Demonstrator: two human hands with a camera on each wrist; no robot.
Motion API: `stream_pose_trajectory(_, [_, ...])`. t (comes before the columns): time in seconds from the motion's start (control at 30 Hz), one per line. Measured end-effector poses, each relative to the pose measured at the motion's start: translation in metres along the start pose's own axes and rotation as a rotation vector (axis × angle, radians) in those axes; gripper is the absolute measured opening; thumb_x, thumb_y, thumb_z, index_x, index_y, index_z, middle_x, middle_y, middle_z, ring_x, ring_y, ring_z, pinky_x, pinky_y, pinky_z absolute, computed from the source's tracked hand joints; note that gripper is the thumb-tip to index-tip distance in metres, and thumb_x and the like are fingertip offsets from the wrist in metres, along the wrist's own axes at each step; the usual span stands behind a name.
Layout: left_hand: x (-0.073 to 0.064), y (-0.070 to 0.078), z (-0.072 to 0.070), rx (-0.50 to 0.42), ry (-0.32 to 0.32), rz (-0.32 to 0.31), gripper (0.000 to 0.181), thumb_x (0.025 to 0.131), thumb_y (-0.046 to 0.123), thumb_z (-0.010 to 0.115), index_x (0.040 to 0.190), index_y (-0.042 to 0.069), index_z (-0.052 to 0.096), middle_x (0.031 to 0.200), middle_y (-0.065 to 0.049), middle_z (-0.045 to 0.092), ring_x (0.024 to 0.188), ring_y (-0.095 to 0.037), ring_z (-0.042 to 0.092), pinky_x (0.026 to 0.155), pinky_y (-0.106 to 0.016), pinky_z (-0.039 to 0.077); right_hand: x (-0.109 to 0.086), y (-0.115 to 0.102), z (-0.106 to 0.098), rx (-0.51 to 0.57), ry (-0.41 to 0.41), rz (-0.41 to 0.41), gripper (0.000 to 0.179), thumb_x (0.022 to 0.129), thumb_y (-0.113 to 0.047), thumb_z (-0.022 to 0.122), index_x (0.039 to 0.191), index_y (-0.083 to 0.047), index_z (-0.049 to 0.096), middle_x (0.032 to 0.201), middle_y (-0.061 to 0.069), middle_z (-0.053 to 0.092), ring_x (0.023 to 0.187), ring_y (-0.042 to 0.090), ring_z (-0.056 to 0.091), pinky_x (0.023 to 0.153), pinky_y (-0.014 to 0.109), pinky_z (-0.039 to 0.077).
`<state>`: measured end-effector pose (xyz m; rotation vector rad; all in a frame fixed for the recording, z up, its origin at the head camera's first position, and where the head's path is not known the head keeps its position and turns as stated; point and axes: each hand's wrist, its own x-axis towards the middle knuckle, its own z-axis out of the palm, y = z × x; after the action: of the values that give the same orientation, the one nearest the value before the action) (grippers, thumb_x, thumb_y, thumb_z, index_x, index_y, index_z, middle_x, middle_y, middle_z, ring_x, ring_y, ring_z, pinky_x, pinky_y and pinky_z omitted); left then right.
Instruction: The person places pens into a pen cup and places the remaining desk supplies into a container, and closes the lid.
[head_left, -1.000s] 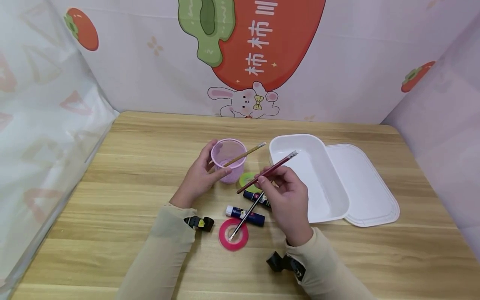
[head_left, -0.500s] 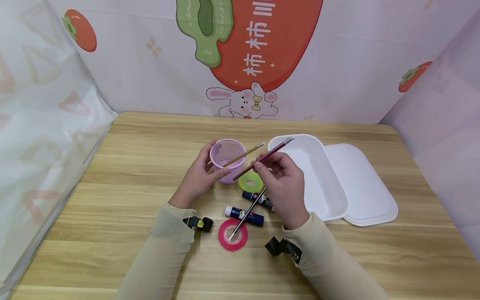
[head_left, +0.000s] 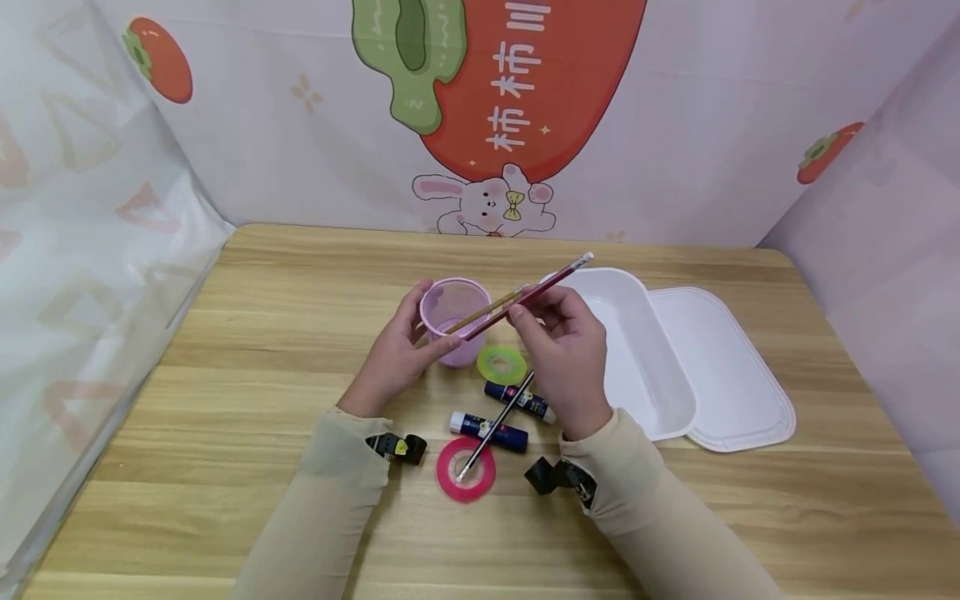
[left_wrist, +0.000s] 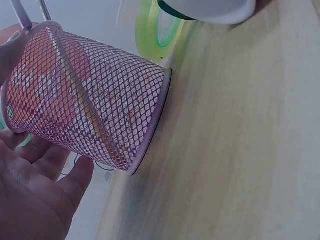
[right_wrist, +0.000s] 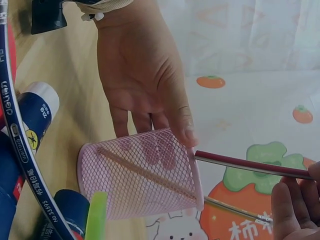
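My left hand (head_left: 393, 362) holds a pink mesh pen cup (head_left: 463, 354) upright on the table, its thumb at the near rim and its fingers around the far side. A yellow pencil (head_left: 480, 314) leans inside the cup, its eraser end sticking out to the right. Between thumb and fingers, my right hand (head_left: 568, 354) pinches a dark red pencil (head_left: 557, 279), slanted with the eraser end up. Its lower end is at the cup's rim near the left thumb, as the right wrist view shows; whether it touches cannot be told.
Close to the cup lie a yellow-green tape roll (head_left: 501, 364), two glue sticks (head_left: 510, 437) and a pink tape roll (head_left: 445, 472). A dark striped pencil (head_left: 516, 400) lies across them. On the right stand a white plastic box (head_left: 652, 383) and its lid (head_left: 738, 383).
My right hand has moved up and away with the dark red pencil, bringing its lower end to the cup's rim. The left hand and cup stay in place.
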<state>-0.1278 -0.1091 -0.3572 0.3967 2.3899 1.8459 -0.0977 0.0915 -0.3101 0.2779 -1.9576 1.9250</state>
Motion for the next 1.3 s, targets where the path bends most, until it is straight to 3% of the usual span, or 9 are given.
stream_pose_trajectory(0.2, [0.0, -0.002, -0.001, 0.0, -0.002, 0.001, 0.084, 0.083, 0.017, 0.071, 0.148, 0.008, 0.017, 0.146, -0.017, 0.032, 0.132, -0.034, 0.034, 0.108, -0.045, 0.03, 0.005, 0.009, 0.004, 0.015, 0.006, -0.001, 0.019, 0.083, -0.002, 0.067, 0.1, 0.005, 0.06, 0.097, 0.015, 0.062, 0.085, 0.02, 0.065, 0.076, 0.028, 0.055])
stream_pose_trajectory(0.43, [0.007, -0.032, -0.001, 0.001, 0.018, 0.0, 0.088, 0.08, 0.03, 0.074, 0.148, 0.02, 0.018, 0.147, -0.004, 0.034, 0.133, -0.023, 0.034, 0.108, -0.04, 0.03, 0.003, -0.007, 0.015, -0.018, -0.031, 0.072, 0.016, 0.084, 0.003, 0.063, 0.097, 0.01, 0.058, 0.096, 0.019, 0.062, 0.084, 0.02, 0.065, 0.074, 0.025, 0.055])
stream_pose_trajectory(0.53, [0.008, -0.037, -0.001, 0.007, 0.025, 0.018, 0.089, 0.078, 0.036, 0.074, 0.148, 0.024, 0.019, 0.146, -0.001, 0.035, 0.132, -0.021, 0.036, 0.107, -0.039, 0.032, 0.001, -0.004, 0.017, -0.034, -0.059, 0.098, 0.015, 0.085, 0.001, 0.063, 0.097, 0.009, 0.058, 0.097, 0.02, 0.062, 0.086, 0.022, 0.065, 0.075, 0.026, 0.055])
stream_pose_trajectory(0.63, [0.005, -0.024, -0.002, -0.006, 0.012, 0.016, 0.087, 0.081, 0.03, 0.072, 0.148, 0.019, 0.019, 0.146, -0.007, 0.034, 0.132, -0.027, 0.035, 0.107, -0.041, 0.031, 0.001, -0.001, 0.018, -0.042, -0.083, 0.107, 0.014, 0.086, 0.001, 0.061, 0.097, 0.01, 0.058, 0.098, 0.022, 0.062, 0.087, 0.028, 0.065, 0.075, 0.027, 0.055])
stream_pose_trajectory(0.77, [0.006, -0.021, -0.001, -0.023, 0.0, 0.011, 0.086, 0.082, 0.022, 0.072, 0.149, 0.016, 0.017, 0.147, -0.01, 0.032, 0.133, -0.03, 0.033, 0.108, -0.043, 0.029, 0.003, 0.002, 0.017, -0.057, -0.111, 0.118, 0.014, 0.087, 0.001, 0.061, 0.097, 0.01, 0.058, 0.097, 0.023, 0.061, 0.088, 0.034, 0.064, 0.075, 0.028, 0.055])
stream_pose_trajectory(0.9, [0.01, -0.033, 0.0, -0.021, 0.01, 0.03, 0.087, 0.081, 0.028, 0.073, 0.148, 0.023, 0.018, 0.147, -0.004, 0.033, 0.133, -0.025, 0.034, 0.108, -0.041, 0.03, 0.004, 0.003, 0.016, -0.121, -0.135, 0.148, 0.015, 0.087, -0.001, 0.061, 0.098, 0.008, 0.059, 0.096, 0.02, 0.063, 0.085, 0.029, 0.064, 0.073, 0.028, 0.055])
stream_pose_trajectory(1.13, [0.01, -0.034, 0.001, -0.002, 0.025, 0.03, 0.087, 0.079, 0.038, 0.073, 0.147, 0.027, 0.021, 0.145, 0.0, 0.036, 0.131, -0.019, 0.036, 0.107, -0.038, 0.032, 0.004, 0.002, 0.018, -0.208, -0.165, 0.195, 0.015, 0.088, -0.002, 0.061, 0.099, 0.007, 0.06, 0.093, 0.017, 0.065, 0.082, 0.026, 0.064, 0.07, 0.022, 0.054])
stream_pose_trajectory(1.3, [0.009, -0.031, -0.001, -0.008, 0.021, 0.011, 0.087, 0.079, 0.036, 0.074, 0.147, 0.026, 0.02, 0.145, 0.0, 0.035, 0.132, -0.02, 0.036, 0.107, -0.036, 0.032, 0.005, 0.009, 0.018, -0.244, -0.179, 0.219, 0.015, 0.087, -0.003, 0.063, 0.098, 0.007, 0.061, 0.092, 0.017, 0.065, 0.082, 0.026, 0.064, 0.068, 0.02, 0.052])
